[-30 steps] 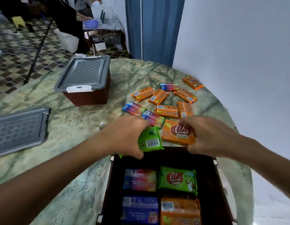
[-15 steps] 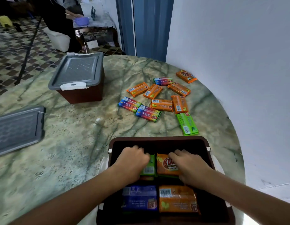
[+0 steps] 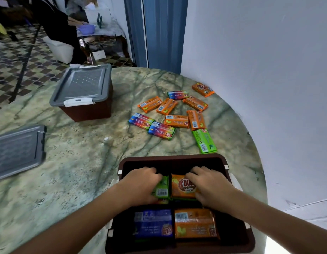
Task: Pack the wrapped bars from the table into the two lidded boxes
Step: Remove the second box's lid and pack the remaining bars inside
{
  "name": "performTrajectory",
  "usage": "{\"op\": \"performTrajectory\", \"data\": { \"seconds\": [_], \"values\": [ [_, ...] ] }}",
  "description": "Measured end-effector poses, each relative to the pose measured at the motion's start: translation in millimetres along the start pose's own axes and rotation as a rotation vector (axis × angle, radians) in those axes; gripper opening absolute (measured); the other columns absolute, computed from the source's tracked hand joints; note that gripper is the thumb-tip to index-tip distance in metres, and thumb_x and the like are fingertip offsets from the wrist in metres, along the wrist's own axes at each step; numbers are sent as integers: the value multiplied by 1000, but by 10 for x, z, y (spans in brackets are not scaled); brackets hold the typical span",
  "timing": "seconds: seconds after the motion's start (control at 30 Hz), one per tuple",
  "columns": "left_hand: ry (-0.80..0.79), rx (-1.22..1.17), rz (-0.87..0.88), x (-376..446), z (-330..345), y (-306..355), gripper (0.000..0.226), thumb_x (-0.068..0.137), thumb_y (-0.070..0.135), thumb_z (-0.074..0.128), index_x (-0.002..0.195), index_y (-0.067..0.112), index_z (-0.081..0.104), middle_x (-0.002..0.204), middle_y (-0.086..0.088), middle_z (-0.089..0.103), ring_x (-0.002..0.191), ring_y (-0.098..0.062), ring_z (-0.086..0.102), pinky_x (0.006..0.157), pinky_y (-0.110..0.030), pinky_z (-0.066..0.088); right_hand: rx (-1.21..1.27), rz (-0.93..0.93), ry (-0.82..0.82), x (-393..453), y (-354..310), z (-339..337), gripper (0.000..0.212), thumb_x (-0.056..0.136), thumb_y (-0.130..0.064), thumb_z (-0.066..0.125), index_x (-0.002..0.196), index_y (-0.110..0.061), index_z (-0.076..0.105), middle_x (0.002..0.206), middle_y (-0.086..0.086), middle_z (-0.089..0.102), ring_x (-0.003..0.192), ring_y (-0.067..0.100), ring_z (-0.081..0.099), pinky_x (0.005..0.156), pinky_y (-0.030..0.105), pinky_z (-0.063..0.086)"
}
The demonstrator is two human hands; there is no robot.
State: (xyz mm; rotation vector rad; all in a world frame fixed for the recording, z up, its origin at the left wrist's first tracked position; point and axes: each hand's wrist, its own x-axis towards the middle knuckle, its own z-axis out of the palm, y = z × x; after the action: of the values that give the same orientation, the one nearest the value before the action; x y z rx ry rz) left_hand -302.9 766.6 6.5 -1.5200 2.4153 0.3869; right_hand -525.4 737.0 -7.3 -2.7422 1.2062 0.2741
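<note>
My left hand [image 3: 140, 186] curls round a green wrapped bar [image 3: 161, 188] and my right hand [image 3: 210, 187] grips an orange wrapped bar [image 3: 182, 186], both inside the open dark brown plastic box [image 3: 175, 160] at six o'clock. More loose wrapped bars [image 3: 177, 121] lie on the round marbled green table [image 3: 76, 162] toward one o'clock. A second brown box under a grey lid [image 3: 82, 85] stands at eleven o'clock.

A round, green-veined marble tabletop [image 3: 71, 180] is sitting against a plain white wall [image 3: 259, 70] at its right edge. Behind the far edge, blue curtains [image 3: 159, 33] are hanging — a patterned tile floor [image 3: 16, 66] is stretching off left toward a small side table [image 3: 102, 36].
</note>
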Motion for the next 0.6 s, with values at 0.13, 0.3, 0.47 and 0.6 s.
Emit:
{"op": "performTrajectory", "data": {
  "seconds": [0.13,0.3,0.47,0.6],
  "values": [
    [160,-173,106,-38,-384,-41,52,87,39,61,135,24,50,126,4,56,114,-14,54,93,-31,46,127,75,204,21,24,-358,37,83,-28,53,119,-20,58,109,1,64,103,25,61,74,36,49],
    [246,-118,39,144,-588,-279,50,86,30,66,133,27,50,128,6,55,118,-14,51,95,-33,45,123,164,263,190,228,-667,35,85,-26,57,120,-19,58,114,3,63,109,24,57,80,35,49],
    [75,-180,-50,402,-518,-326,48,82,31,71,127,28,54,112,7,60,105,-11,55,87,-27,47,134,208,2,345,397,-601,51,83,-35,68,130,-23,54,125,3,60,115,23,56,87,35,48],
    [50,-271,-47,513,-517,-303,28,80,21,72,107,26,67,78,15,52,81,-8,56,69,-20,44,164,204,-50,402,454,-496,28,85,-31,65,112,-20,62,115,8,64,109,28,59,81,35,48]
  ]
}}
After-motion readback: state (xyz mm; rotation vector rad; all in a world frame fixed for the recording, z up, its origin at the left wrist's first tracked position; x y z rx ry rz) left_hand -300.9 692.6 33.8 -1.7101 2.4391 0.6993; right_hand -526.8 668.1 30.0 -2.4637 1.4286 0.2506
